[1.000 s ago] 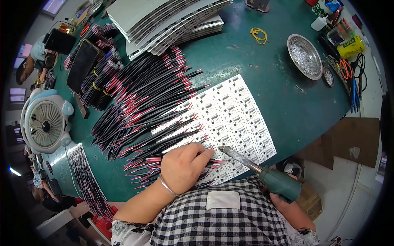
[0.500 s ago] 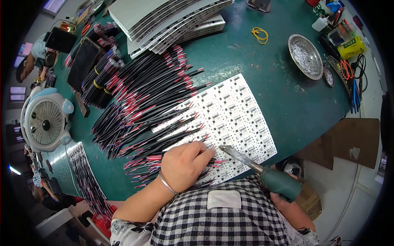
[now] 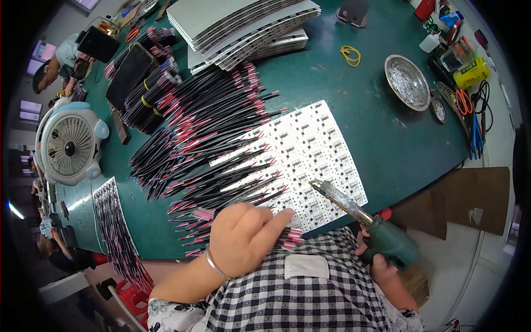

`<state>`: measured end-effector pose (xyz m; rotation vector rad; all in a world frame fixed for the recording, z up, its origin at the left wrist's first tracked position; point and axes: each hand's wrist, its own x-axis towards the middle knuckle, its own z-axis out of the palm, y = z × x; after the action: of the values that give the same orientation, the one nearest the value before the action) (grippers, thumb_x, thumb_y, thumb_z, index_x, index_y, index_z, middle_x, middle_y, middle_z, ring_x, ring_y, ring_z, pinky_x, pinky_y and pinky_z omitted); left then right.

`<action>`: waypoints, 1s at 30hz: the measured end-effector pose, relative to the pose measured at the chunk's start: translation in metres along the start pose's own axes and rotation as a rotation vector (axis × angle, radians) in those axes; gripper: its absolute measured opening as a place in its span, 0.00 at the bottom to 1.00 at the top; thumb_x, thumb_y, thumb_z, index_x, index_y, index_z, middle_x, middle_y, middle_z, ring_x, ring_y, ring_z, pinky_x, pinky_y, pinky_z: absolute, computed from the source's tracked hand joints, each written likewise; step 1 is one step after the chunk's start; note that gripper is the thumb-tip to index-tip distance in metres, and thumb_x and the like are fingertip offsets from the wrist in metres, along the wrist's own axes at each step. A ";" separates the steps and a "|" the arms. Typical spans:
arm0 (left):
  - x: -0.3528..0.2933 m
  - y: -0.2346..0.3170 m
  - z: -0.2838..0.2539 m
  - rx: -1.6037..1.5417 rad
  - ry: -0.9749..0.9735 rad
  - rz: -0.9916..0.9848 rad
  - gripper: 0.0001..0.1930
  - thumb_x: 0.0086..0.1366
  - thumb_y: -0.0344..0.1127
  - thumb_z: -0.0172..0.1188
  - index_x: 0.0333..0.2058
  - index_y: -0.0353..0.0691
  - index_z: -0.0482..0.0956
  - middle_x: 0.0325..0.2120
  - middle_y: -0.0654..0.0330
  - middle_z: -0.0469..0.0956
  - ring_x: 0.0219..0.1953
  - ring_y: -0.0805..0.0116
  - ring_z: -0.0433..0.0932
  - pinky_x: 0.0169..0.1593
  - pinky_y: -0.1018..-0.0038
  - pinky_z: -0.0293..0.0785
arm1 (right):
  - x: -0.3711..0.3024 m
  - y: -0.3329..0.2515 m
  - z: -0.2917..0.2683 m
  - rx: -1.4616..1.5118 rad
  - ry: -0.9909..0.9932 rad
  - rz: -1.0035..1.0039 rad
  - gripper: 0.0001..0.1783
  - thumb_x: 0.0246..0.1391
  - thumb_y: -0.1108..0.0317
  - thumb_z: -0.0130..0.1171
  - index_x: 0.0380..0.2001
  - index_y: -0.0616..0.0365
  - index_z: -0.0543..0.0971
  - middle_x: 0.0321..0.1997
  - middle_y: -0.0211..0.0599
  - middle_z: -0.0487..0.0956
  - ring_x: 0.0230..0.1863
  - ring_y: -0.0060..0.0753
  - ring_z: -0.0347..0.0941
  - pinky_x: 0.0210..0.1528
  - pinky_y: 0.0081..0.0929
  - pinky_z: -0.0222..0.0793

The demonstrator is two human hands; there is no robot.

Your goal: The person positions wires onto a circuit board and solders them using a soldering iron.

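Note:
My left hand [image 3: 238, 240], with a silver bangle on its wrist, is closed over a bunch of thin black wires. Their red and white ends [image 3: 291, 239] stick out to the right of the fingers. Beneath lies a white circuit board panel [image 3: 318, 149] with rows of small components. More black wires [image 3: 243, 180] rest across its left side, some tips on the components. In my right hand [image 3: 381, 268] is a green-handled soldering iron [image 3: 395, 243], its metal tip held over the panel's right half. My left palm hides the middle of the held wires.
A large wire pile [image 3: 204, 119] spreads left of the panel, below stacked white panels [image 3: 238, 27]. A fan [image 3: 70, 148] stands at far left. A metal bowl [image 3: 408, 83] of silvery bits and a yellow wire loop [image 3: 350, 55] sit at the right. Other people are at the far left.
The soldering iron's tip has moved up and right, farther from my left hand. My left hand has shifted slightly down and left, and a bunch of wire ends now shows beside it.

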<state>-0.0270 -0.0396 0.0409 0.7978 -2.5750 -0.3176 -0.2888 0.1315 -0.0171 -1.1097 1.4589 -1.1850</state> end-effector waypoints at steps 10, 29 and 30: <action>-0.014 -0.008 0.038 -0.032 -0.127 -0.154 0.16 0.49 0.30 0.59 0.40 0.44 0.78 0.23 0.65 0.67 0.22 0.68 0.73 0.23 0.71 0.69 | -0.018 -0.002 0.002 0.082 0.015 0.116 0.36 0.59 0.45 0.52 0.54 0.71 0.68 0.30 0.42 0.78 0.32 0.32 0.73 0.40 0.28 0.68; -0.012 -0.006 0.044 -0.018 -0.037 -0.105 0.19 0.41 0.29 0.62 0.37 0.46 0.82 0.25 0.65 0.71 0.22 0.66 0.72 0.23 0.71 0.67 | -0.034 0.011 -0.011 -0.155 -0.040 0.115 0.18 0.49 0.71 0.62 0.44 0.65 0.77 0.41 0.41 0.81 0.40 0.38 0.79 0.47 0.32 0.71; -0.013 -0.006 0.044 -0.026 -0.020 -0.108 0.19 0.42 0.28 0.62 0.37 0.46 0.82 0.26 0.65 0.72 0.22 0.66 0.73 0.23 0.72 0.68 | -0.036 0.012 -0.012 -0.247 -0.055 0.127 0.18 0.47 0.71 0.63 0.43 0.63 0.78 0.42 0.41 0.81 0.42 0.40 0.77 0.49 0.34 0.69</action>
<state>-0.0346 -0.0330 -0.0047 0.9310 -2.5460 -0.3924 -0.2955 0.1700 -0.0234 -1.1856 1.6391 -0.8973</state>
